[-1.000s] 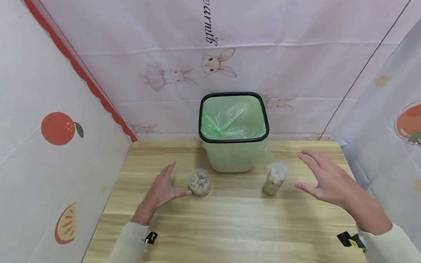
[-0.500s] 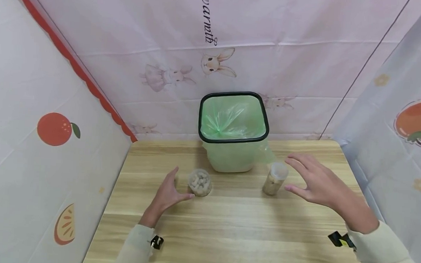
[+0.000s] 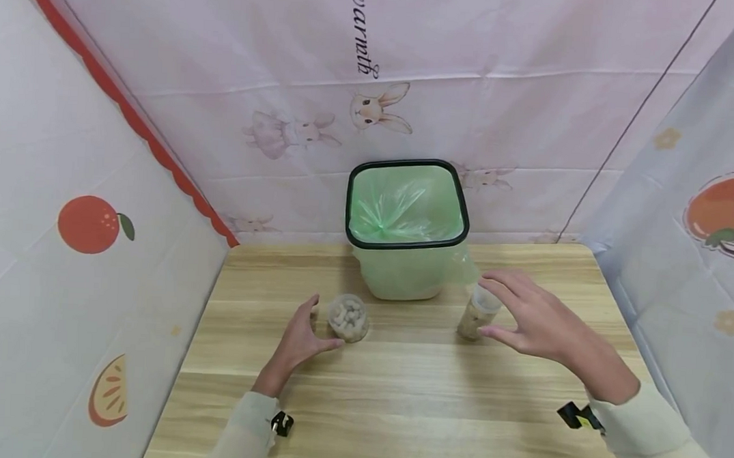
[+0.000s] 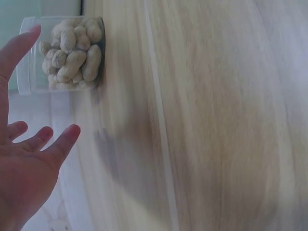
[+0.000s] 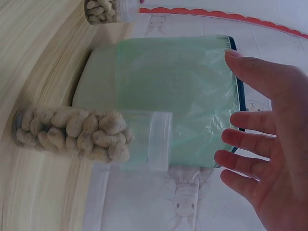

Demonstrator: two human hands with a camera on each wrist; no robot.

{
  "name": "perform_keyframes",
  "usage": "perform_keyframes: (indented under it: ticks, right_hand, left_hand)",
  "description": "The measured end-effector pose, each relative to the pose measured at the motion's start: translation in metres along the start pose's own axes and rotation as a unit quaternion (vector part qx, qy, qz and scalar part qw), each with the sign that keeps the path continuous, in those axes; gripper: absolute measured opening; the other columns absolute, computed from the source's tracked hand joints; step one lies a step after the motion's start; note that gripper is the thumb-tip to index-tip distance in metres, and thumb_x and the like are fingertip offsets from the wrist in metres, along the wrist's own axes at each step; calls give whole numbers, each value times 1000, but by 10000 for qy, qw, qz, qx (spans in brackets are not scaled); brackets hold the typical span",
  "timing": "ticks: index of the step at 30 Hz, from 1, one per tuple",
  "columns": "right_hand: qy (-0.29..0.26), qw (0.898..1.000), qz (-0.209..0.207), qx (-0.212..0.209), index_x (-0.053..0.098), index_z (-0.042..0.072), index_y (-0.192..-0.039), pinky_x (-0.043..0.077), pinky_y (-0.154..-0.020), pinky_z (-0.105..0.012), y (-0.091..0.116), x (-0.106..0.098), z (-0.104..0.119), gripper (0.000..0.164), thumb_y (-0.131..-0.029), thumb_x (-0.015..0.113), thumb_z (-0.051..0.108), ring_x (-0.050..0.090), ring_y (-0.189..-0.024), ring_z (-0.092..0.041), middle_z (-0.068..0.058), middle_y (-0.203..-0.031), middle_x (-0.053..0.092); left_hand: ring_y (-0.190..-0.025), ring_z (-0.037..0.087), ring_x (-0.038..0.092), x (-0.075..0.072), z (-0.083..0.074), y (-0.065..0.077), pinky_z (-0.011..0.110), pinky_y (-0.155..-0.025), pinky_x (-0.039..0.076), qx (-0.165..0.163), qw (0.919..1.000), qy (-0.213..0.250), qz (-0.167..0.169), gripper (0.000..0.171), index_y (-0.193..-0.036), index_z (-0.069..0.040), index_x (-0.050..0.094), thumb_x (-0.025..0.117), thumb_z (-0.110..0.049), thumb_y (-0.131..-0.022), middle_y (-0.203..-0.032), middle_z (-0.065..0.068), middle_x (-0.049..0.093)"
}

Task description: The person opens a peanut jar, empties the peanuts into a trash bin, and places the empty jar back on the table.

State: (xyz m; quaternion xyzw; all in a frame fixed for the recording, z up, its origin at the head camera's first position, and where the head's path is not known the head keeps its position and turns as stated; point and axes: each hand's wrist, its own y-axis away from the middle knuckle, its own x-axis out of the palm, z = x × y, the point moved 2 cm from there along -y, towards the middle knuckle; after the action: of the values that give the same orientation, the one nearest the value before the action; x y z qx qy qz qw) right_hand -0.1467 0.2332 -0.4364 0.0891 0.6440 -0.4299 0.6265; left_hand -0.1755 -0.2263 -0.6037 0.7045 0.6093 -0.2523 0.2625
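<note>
A short, clear jar of unshelled peanuts (image 3: pixel 349 318) stands left of centre on the table; in the left wrist view the whole peanuts (image 4: pixel 74 60) show through its wall. My left hand (image 3: pixel 299 339) is beside it with thumb and fingers spread, the thumb tip close to the jar's near side. Toward the right stands a taller clear jar of peanuts (image 3: pixel 476 316) with a translucent top, filled partway as seen in the right wrist view (image 5: pixel 77 134). Around its right side my right hand (image 3: pixel 532 318) is spread, fingertips overlapping the jar's top in the head view.
A bin (image 3: pixel 402 271) with a black rim and a green plastic liner stands at the back of the table, between and behind the jars. Printed cloth walls (image 3: pixel 282 198) enclose the wooden table (image 3: pixel 396 408) at the back and both sides.
My right hand has moved left, up to the taller jar. My left hand has shifted slightly right, nearer the short jar. Both jars and the bin stay in place.
</note>
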Motion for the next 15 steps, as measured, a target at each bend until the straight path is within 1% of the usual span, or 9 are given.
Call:
perform_keyframes:
  ticks: [3,5,8,11,15]
  right_hand:
    - [-20,10000,68,63,60,-1,-138,52,-103,-55,-6,3,4,76,-86,79,51,60,-127,-37,-19,-139,63]
    - [-38,9999,117,99,60,-1,-139,52,-104,-56,-10,5,7,78,-81,85,46,60,-128,-38,-19,-140,62]
    - [-67,9997,192,113,59,0,-139,52,-105,-56,-16,9,11,80,-79,87,44,59,-129,-37,-19,-141,61]
    - [-85,9996,272,83,58,0,-140,51,-107,-55,-20,13,15,80,-80,86,45,59,-131,-37,-18,-143,61]
    - [-59,9995,320,-33,58,1,-141,51,-108,-55,-25,17,19,80,-82,84,47,59,-132,-37,-17,-144,60]
  left_hand:
    - [-140,46,51,2,-2,0,62,-112,46,22,9999,87,-99,125,-162,-5,27,97,-44,-66,-164,23,38]
    - [-138,46,53,4,-3,0,61,-111,48,61,9997,149,-161,125,-162,-4,27,98,-41,-66,-163,23,39]
    - [-133,44,57,9,-4,0,58,-108,52,99,9993,303,-213,124,-162,-3,27,98,-39,-66,-161,22,41]
    - [-129,41,59,14,-3,0,54,-104,55,53,9989,420,-211,125,-162,-4,27,98,-37,-66,-160,21,42]
    - [-127,40,60,18,-4,-1,55,-103,55,55,9988,437,-218,124,-162,-3,28,99,-35,-66,-159,21,44]
